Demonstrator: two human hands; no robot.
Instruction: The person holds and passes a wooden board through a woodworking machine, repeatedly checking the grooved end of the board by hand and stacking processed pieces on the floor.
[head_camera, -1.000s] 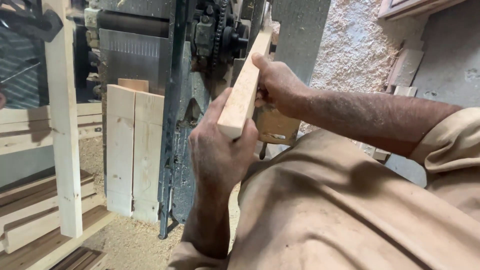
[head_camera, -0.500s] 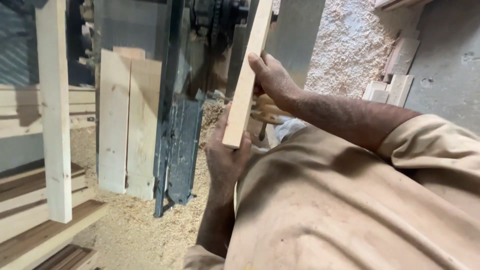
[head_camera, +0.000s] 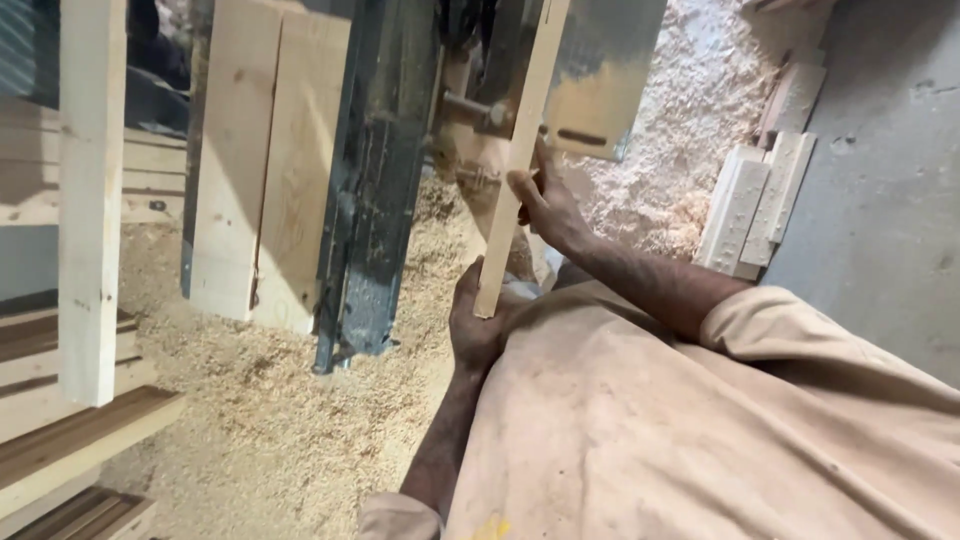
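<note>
A long pale wooden strip (head_camera: 520, 150) stands nearly upright in front of me, its top running out of view. My left hand (head_camera: 478, 325) grips the strip's lower end. My right hand (head_camera: 545, 200) holds the strip higher up, fingers wrapped around its edge. Behind the strip is a dark green metal machine frame (head_camera: 375, 180) with a sawdust-coated metal plate (head_camera: 600, 80).
Two wide boards (head_camera: 260, 160) lean against the machine's left side. A pale plank (head_camera: 90, 200) stands at far left over stacked timber (head_camera: 70, 440). Sawdust (head_camera: 270, 400) covers the floor. Short white offcuts (head_camera: 755, 205) lean on a grey wall (head_camera: 880, 180) at right.
The view has dropped and shifted. The strip has swung from leaning to nearly upright, and my left hand has slid down to its bottom end.
</note>
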